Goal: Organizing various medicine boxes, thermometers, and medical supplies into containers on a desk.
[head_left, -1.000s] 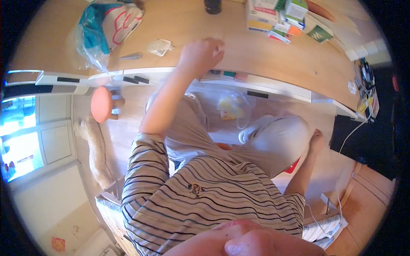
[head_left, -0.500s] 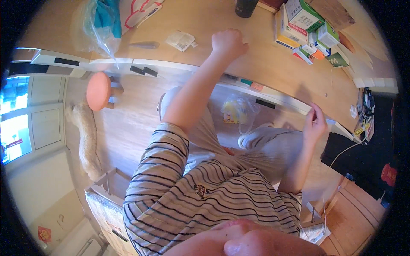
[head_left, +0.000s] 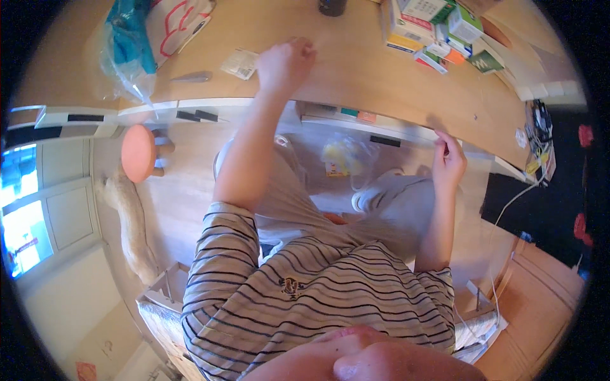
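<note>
The left hand (head_left: 284, 63) rests far out on the wooden counter (head_left: 356, 76), fingers curled narrow; whether it holds anything cannot be told. Just left of it lies a small pale packet (head_left: 239, 63), and farther left a grey pointed tool (head_left: 190, 77) beside a clear bag with blue and white contents (head_left: 136, 38). The right hand (head_left: 448, 160) pinches the counter's near edge at the right, fingers closed on it. Coloured small boxes (head_left: 432, 28) are stacked at the far right.
</note>
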A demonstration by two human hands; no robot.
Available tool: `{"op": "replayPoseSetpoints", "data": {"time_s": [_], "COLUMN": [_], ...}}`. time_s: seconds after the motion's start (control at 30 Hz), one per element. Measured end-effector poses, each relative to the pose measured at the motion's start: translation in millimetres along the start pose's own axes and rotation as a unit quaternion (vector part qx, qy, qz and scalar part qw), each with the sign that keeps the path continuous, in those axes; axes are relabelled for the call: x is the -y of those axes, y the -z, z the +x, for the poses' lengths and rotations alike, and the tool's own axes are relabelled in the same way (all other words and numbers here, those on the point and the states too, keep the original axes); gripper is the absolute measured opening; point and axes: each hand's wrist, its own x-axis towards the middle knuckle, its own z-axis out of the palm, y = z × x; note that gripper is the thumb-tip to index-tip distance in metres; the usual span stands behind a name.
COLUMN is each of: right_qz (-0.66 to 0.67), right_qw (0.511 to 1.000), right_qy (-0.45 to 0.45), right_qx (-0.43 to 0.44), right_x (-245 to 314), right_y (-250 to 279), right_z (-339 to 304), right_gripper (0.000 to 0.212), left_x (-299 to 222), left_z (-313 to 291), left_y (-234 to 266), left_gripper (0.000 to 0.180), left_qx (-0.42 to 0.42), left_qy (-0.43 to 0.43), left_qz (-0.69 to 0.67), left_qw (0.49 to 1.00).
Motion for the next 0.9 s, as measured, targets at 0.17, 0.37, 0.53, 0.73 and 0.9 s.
{"op": "replayPoseSetpoints", "data": {"time_s": [0.17, 0.37, 0.53, 0.73, 0.9], "right_qz": [0.098, 0.111, 0.117, 0.137, 0.131], "right_qw": [0.990, 0.986, 0.985, 0.979, 0.986], "right_qy": [-0.090, -0.121, -0.122, -0.151, -0.100], "right_qx": [-0.039, -0.015, -0.039, 0.005, -0.034], "right_x": [-20.9, -22.5, -22.4, -17.5, -21.4], "right_y": [9.0, 7.0, 12.3, 8.2, -2.5], "right_z": [-1.1, -5.4, -6.3, -1.0, 12.1], "right_gripper": [0.019, 0.019, 0.019, 0.023, 0.021], "left_x": [0.5, -7.4, 22.1, 50.0, -6.1], "left_z": [-5.8, -12.2, 0.0, 43.9, 120.4], "left_y": [10.7, 3.4, 24.3, 1.2, -38.0], "left_gripper": [0.028, 0.033, 0.025, 0.037, 0.093], "left_qx": [0.029, 0.033, 0.004, -0.041, -0.053], "left_qy": [-0.007, 0.010, 0.077, 0.062, -0.107], "left_qz": [0.033, -0.120, -0.400, -0.354, -0.180], "left_qw": [0.999, 0.992, 0.913, 0.932, 0.976]}}
